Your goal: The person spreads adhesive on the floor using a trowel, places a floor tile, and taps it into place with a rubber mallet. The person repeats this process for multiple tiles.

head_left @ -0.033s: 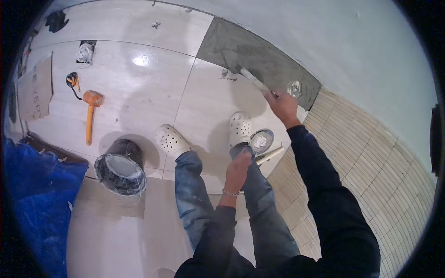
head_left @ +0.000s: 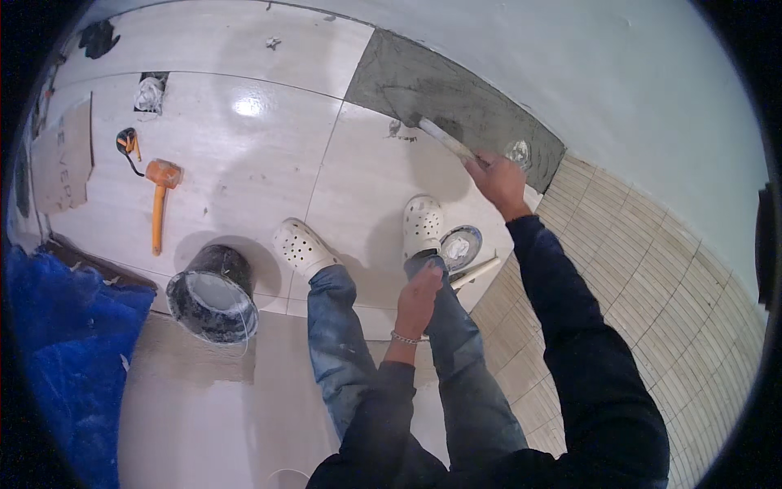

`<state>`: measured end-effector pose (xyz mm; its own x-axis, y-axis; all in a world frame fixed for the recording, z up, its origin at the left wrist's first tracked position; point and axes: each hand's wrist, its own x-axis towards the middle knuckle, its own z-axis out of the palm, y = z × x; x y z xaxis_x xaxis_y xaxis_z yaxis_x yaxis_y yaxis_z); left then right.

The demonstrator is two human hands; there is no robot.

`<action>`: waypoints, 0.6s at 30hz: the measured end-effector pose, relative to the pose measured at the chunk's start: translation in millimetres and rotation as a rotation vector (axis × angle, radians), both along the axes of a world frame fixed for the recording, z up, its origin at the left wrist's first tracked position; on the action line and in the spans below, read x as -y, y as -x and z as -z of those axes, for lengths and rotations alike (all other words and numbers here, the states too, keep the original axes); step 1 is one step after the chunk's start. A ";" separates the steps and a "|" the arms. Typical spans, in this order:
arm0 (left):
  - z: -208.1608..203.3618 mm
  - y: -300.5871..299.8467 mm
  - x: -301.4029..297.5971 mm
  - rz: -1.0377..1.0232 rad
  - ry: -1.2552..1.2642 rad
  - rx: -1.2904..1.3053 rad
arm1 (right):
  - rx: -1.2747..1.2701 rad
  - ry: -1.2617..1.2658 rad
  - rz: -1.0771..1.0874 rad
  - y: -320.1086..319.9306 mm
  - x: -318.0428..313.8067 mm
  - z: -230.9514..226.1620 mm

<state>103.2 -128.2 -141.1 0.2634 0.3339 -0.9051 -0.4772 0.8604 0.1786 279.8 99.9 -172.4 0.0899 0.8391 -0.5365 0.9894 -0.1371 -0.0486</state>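
Observation:
My right hand point(head_left: 498, 184) grips the pale handle of a long-handled tool point(head_left: 446, 140). The tool's dark head is hard to make out against the strip of wet grey cement point(head_left: 456, 90) along the wall, where it touches the strip's near edge. My left hand point(head_left: 418, 303), with a chain bracelet at the wrist, rests against my right lower leg. Its fingers are curled, and the palm is hidden. Near my right shoe lies a round dish point(head_left: 461, 248) with whitish material in it, and beside that a pale stick-like piece point(head_left: 476, 273), partly behind my leg.
A dark bucket point(head_left: 213, 306) leans left of my feet. Beyond it lie an orange mallet point(head_left: 157, 212), a tape measure point(head_left: 126, 141) and cardboard point(head_left: 65, 163). Crumpled white stuffing point(head_left: 150, 94) fills a square floor opening. Blue sheeting point(head_left: 65, 359) covers the left; narrow tiles point(head_left: 619, 269) run right.
My right hand and the tool have shifted very slightly, and the dark head shows less clearly on the cement. My left hand stays in place.

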 end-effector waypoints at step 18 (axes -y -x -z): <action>3.7 -16.5 6.9 0.015 0.041 0.031 | 0.026 0.114 -0.258 -101.2 -90.8 -41.1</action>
